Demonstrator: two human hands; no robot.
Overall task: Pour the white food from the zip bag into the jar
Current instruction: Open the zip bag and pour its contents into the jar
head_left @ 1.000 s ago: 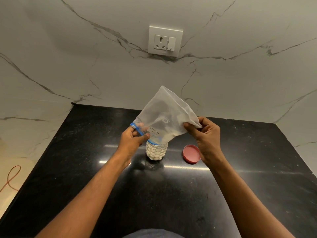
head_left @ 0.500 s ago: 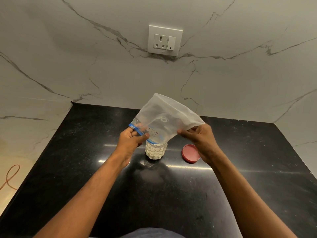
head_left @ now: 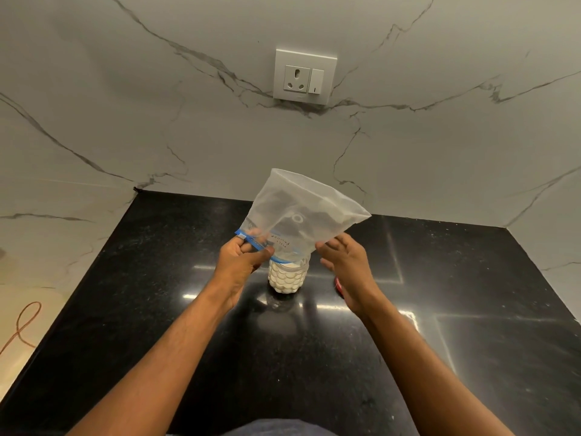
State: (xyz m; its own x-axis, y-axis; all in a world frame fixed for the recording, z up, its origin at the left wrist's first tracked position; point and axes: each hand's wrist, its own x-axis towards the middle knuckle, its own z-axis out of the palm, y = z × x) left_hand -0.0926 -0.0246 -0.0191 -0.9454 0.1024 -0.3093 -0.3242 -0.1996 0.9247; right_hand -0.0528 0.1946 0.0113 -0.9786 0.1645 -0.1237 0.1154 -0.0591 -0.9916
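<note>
A clear zip bag (head_left: 298,212) with a blue seal hangs upside down, its mouth over the jar (head_left: 286,276). The small clear jar stands on the black counter (head_left: 163,278) and is nearly full of white food. My left hand (head_left: 243,258) pinches the bag's blue seal edge beside the jar's rim. My right hand (head_left: 344,262) is just right of the bag with fingers spread; its fingertips are at the bag's lower right edge and do not grip it. The bag looks almost empty, with a faint white film inside.
A red jar lid (head_left: 338,284) lies on the counter, mostly hidden behind my right wrist. A marble wall with a socket and switch (head_left: 304,76) rises behind. The counter's left edge drops off; an orange cord (head_left: 23,325) lies on the floor there.
My right hand has let go of the bag's upper corner and dropped lower, opening its fingers. The bag now hangs from my left hand alone. The lid got covered by my right wrist.
</note>
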